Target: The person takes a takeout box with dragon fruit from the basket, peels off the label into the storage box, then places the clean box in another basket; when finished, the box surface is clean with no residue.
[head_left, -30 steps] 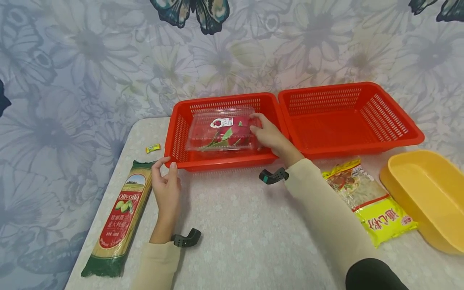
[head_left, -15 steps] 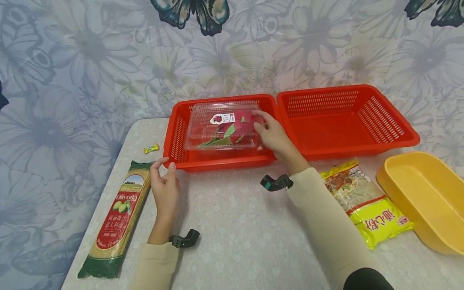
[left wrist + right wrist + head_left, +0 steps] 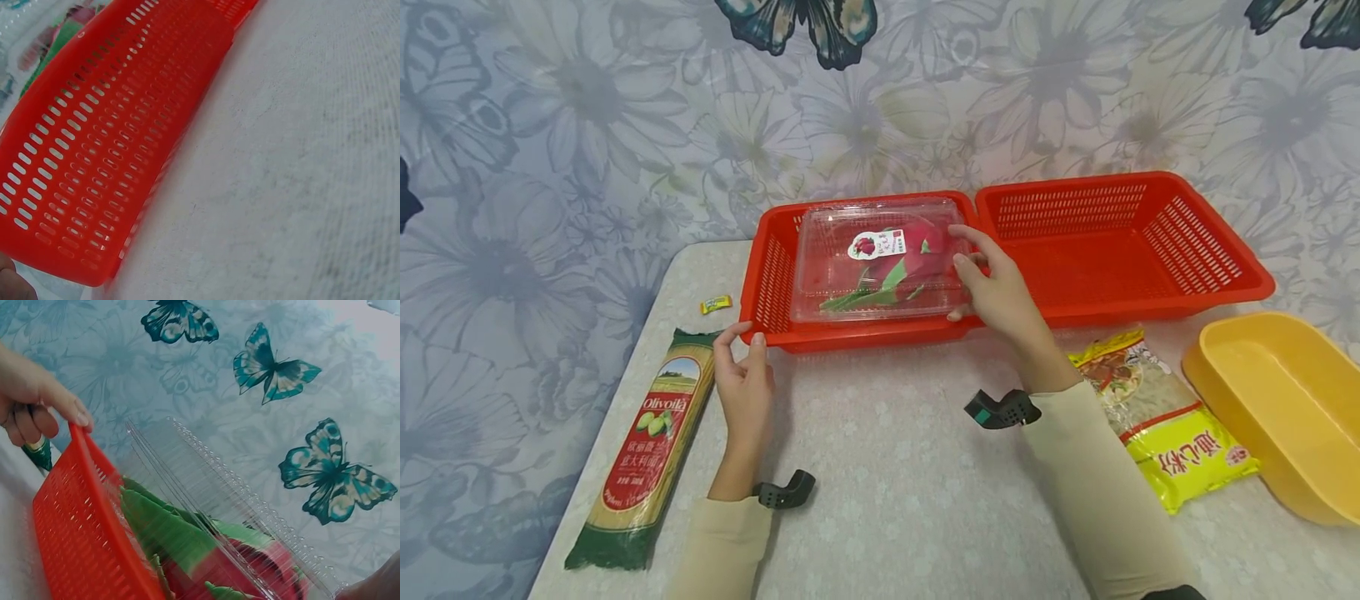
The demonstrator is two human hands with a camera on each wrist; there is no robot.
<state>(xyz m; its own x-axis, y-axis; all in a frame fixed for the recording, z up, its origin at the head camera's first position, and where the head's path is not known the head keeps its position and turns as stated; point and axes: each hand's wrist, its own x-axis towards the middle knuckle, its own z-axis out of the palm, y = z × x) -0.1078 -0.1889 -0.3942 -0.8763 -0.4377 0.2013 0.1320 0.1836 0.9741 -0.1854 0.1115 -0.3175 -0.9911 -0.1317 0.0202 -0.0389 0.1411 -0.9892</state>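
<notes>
A clear plastic clamshell box (image 3: 838, 283) with a white label holds a pink dragon fruit (image 3: 925, 260) with green scales. My right hand (image 3: 1002, 293) grips its right end, thumb and fingers at the edge. The box is raised over the left red basket (image 3: 857, 337), partly above its rim, and in the right wrist view it is tilted beside the basket wall. My left hand (image 3: 747, 396) pinches that basket's front left corner between thumb and fingers, and in the left wrist view only a fingertip (image 3: 14, 284) shows there.
A second red basket (image 3: 1097, 312) stands against the first on the right. Spaghetti (image 3: 651, 454) and a small yellow wrapped sweet (image 3: 716, 304) lie at the left. A pasta bag (image 3: 1165, 417) and a yellow basin (image 3: 1277, 417) are at the right. The patterned wall rises behind.
My right hand has lifted the clamshell box from inside the left basket and drawn it right and toward me. My left hand keeps its place on the basket corner.
</notes>
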